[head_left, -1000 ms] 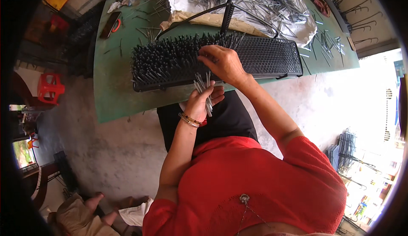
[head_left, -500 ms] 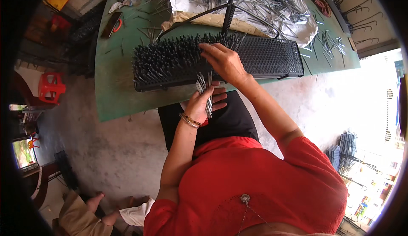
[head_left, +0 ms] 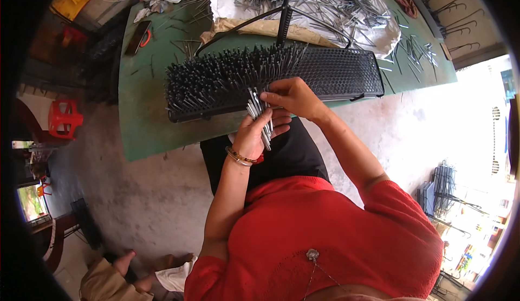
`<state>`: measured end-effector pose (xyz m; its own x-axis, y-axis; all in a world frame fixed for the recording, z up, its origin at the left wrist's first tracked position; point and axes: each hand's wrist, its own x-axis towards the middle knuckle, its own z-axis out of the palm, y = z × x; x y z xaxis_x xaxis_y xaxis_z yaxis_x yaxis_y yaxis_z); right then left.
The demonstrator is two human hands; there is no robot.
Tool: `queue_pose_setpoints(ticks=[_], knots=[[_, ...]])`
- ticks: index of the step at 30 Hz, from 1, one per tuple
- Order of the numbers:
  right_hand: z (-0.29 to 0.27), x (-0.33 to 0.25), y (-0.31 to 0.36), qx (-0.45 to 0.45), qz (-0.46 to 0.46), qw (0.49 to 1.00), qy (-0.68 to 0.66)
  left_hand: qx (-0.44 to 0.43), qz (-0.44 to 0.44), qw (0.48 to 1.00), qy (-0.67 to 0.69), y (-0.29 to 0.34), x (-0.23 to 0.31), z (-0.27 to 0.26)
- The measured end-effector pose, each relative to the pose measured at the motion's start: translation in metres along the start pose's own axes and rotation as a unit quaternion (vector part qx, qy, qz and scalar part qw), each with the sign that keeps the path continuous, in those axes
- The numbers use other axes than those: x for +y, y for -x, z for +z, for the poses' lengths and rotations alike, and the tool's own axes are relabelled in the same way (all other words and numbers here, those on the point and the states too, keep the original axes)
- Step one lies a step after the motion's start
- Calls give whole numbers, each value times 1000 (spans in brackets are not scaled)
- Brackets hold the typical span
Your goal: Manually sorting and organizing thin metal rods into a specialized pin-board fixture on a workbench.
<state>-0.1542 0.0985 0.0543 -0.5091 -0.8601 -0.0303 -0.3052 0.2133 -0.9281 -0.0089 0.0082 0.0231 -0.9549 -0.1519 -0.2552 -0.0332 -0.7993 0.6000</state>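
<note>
My left hand (head_left: 250,138) is closed around a bundle of thin silvery metal rods (head_left: 265,134), their upper ends fanning out past the thumb. At the top of that bundle my right hand (head_left: 297,98) pinches at a rod with thumb and fingertips. Just beyond both hands lies a long black perforated rack (head_left: 341,73) on the green table. Dark-tipped rods (head_left: 216,79) stand close together in the holes of its left and middle parts. The holes on its right part hold no rods.
A white sack (head_left: 225,3) heaped with loose rods (head_left: 319,0) lies behind the rack on the green table (head_left: 146,133). A black metal frame (head_left: 284,22) rises between them. Red-handled scissors (head_left: 145,38) lie far left. A red stool (head_left: 65,119) and another person's leg (head_left: 123,261) are at left.
My right hand has come back from the standing rods toward me and down to the bundle in my left hand. The left hand stays nearly in place.
</note>
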Motion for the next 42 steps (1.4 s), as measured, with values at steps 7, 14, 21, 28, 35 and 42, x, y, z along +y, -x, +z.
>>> queue_pose_setpoints(ticks=[7,14,21,28,35,42], knots=[[-19,-8,-12,73,-6,988,-136,11,-64,998,-1,-3,-1,6],[-1,-5,-34,230,-115,966,-15,53,-72,996,-21,-14,-10,-4],[0,-3,-31,248,-130,958,60,81,-45,996,-16,-8,-13,-12],[-1,3,-28,237,-163,957,46,73,-67,995,-3,-3,-13,-12],[1,8,-32,261,-259,918,150,59,-38,998,5,-4,-16,-19],[3,10,-28,275,-252,913,164,60,-22,998,-4,-5,-17,-14]])
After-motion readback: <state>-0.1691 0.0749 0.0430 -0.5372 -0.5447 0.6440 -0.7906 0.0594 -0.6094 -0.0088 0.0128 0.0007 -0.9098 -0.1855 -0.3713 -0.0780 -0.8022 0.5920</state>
